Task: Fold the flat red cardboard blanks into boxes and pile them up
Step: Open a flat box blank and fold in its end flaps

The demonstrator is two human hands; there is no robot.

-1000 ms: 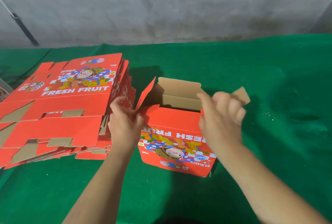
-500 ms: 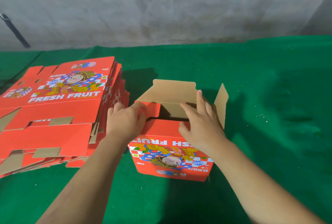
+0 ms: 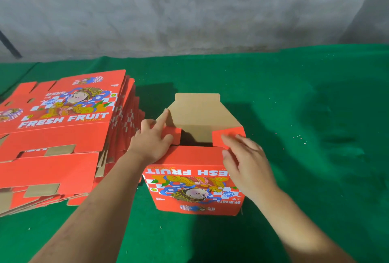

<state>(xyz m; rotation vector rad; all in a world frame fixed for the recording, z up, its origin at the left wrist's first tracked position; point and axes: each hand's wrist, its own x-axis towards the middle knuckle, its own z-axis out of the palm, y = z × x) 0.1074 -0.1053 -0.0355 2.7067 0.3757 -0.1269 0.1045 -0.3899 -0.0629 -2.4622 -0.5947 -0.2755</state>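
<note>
Left hand (image 3: 152, 143) and right hand (image 3: 245, 158), fingers straight, press side flaps of the half-folded red printed cardboard box (image 3: 195, 180). Stack of flat red cardboard blanks (image 3: 61, 136) just left, on green cloth (image 3: 294, 115).

Blank stack (image 3: 59, 136) cut off at left edge; box (image 3: 195, 178) interior dark.

Packing workshop: bare concrete wall (image 3: 189, 10), green felt table (image 3: 294, 94), stacked blanks (image 3: 52, 146)
</note>
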